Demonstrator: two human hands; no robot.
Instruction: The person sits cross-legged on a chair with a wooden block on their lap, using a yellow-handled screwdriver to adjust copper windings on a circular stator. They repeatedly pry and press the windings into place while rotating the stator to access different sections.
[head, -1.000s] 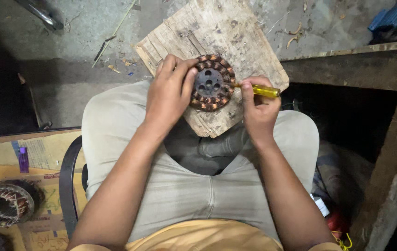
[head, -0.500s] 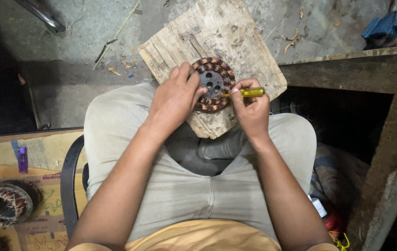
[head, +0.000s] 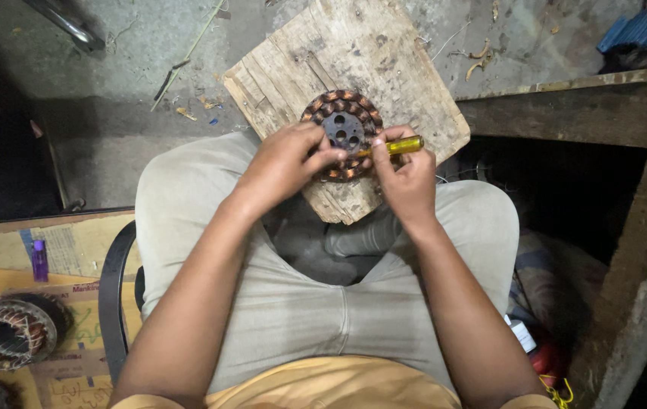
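On the wooden board (head: 406, 83) across our knees lies a copper-wound stator (head: 341, 113). Our left hand (head: 282, 167) grips its near rim, fingers curled over the coils. Our right hand (head: 406, 178) pinches a yellow-handled screwdriver (head: 397, 145), tip at the stator's edge. More stators (head: 13, 333) sit at far left.

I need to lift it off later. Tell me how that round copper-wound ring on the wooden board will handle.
The copper-wound ring looks rigid and probably heavy for its size, given its metal core. Lying flat on the board, it is unlikely to roll. Its exposed windings may scratch easily.
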